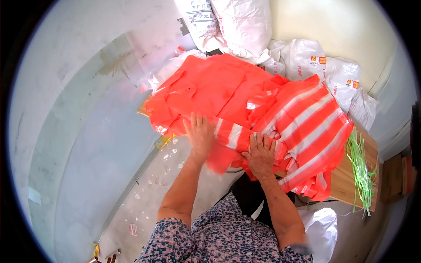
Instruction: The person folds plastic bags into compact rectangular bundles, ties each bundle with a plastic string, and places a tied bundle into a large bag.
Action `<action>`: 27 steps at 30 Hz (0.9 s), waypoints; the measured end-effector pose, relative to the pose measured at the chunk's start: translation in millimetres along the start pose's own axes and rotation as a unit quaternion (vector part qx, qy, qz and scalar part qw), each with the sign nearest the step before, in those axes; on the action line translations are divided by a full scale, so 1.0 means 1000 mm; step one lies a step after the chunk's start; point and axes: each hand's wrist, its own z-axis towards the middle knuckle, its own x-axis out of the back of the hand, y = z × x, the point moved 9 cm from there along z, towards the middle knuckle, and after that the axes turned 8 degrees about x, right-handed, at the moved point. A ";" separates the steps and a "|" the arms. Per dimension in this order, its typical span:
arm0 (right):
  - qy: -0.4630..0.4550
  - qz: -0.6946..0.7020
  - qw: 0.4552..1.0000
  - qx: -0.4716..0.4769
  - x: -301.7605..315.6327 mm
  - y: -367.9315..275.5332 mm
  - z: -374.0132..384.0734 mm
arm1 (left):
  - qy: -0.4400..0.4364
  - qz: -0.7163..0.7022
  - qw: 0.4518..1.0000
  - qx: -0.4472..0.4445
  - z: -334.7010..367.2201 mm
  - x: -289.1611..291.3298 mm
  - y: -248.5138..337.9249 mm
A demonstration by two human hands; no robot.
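A large heap of thin red plastic bags (219, 83) covers most of a wooden tabletop (344, 188). My left hand (201, 136) rests on the near edge of the heap, slightly blurred, its fingers stretched out. To its right, my right hand (262, 157) lies flat with fingers spread on a folded red-and-white strip of bag plastic (234, 135). Beside that hand spreads a stack of red bags with white stripes (307, 125), hanging over the table's near edge. Neither hand grips anything that I can see.
A bunch of green plastic ties (360, 171) hangs over the table's right end. Full white sacks (243, 26) stand behind the heap, with more white packages (307, 59) to the right. A white bag (322, 232) sits low by my right arm. Cardboard boxes (391, 177) are farther right.
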 end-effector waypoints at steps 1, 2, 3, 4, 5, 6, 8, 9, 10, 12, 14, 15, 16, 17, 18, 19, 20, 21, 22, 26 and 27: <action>-0.020 0.009 1.000 -0.007 -0.003 0.001 -0.001 | 0.010 0.038 0.999 0.020 0.004 0.003 -0.001; -0.019 0.008 1.000 -0.006 -0.004 0.000 -0.001 | 0.010 0.038 0.999 0.021 0.009 -0.003 0.003; -0.016 0.012 1.000 -0.002 -0.005 0.000 -0.001 | 0.075 -0.012 0.996 -0.047 0.011 -0.001 0.023; -0.013 0.014 1.000 0.002 -0.004 -0.001 -0.002 | 0.139 -0.062 0.982 -0.114 0.006 0.002 0.040; -0.014 0.010 1.000 -0.002 -0.003 0.000 -0.001 | 0.138 -0.067 0.981 -0.117 0.005 0.001 0.048; -0.025 0.014 1.000 -0.009 -0.003 -0.001 0.000 | 0.095 -0.092 0.984 -0.118 0.006 -0.007 0.056; -0.037 0.011 0.999 -0.025 -0.003 0.001 0.000 | 0.048 -0.123 0.983 -0.129 0.004 -0.021 0.066; -0.027 0.020 0.999 -0.014 -0.001 -0.002 0.000 | 0.056 -0.110 0.985 -0.121 0.002 -0.028 0.059; -0.017 0.027 0.999 -0.004 0.001 -0.003 0.000 | 0.064 -0.098 0.987 -0.113 0.001 -0.035 0.052; 0.006 0.014 1.000 0.001 0.005 -0.002 -0.005 | 0.045 -0.085 0.988 -0.120 0.002 -0.039 0.050; 0.032 0.001 0.999 0.011 0.016 0.001 -0.014 | 0.076 -0.086 0.986 -0.117 0.003 -0.036 0.048; 0.003 0.001 1.000 0.001 0.018 0.007 -0.021 | 0.073 -0.094 0.984 -0.129 0.004 -0.038 0.052; -0.024 0.001 1.000 -0.011 0.020 0.014 -0.028 | 0.067 -0.090 0.986 -0.121 0.004 -0.042 0.054; -0.033 -0.009 0.999 -0.012 0.028 0.020 -0.035 | 0.059 -0.090 0.987 -0.120 0.004 -0.046 0.061; -0.034 -0.026 0.998 -0.038 0.034 0.027 -0.042 | 0.039 -0.076 0.989 -0.122 0.006 -0.053 0.062; -0.040 0.026 0.998 -0.044 0.036 0.026 -0.048 | 0.021 -0.064 0.989 -0.129 0.007 -0.061 0.057; -0.042 0.078 0.995 -0.050 0.040 0.025 -0.054 | 0.122 -0.057 0.976 -0.173 -0.001 -0.059 0.047; -0.040 0.051 0.994 -0.087 0.045 0.037 -0.067 | 0.043 -0.060 0.985 -0.153 0.008 -0.061 0.053; -0.003 0.075 0.995 -0.066 0.053 0.034 -0.074 | 0.080 -0.050 0.981 -0.168 0.004 -0.055 0.050; 0.158 0.038 0.986 -0.041 0.115 0.072 -0.111 | 0.052 0.020 0.990 -0.130 0.006 -0.054 0.045; 0.196 -0.016 0.980 -0.033 0.138 0.090 -0.120 | 0.034 0.009 0.992 -0.118 0.007 -0.054 0.047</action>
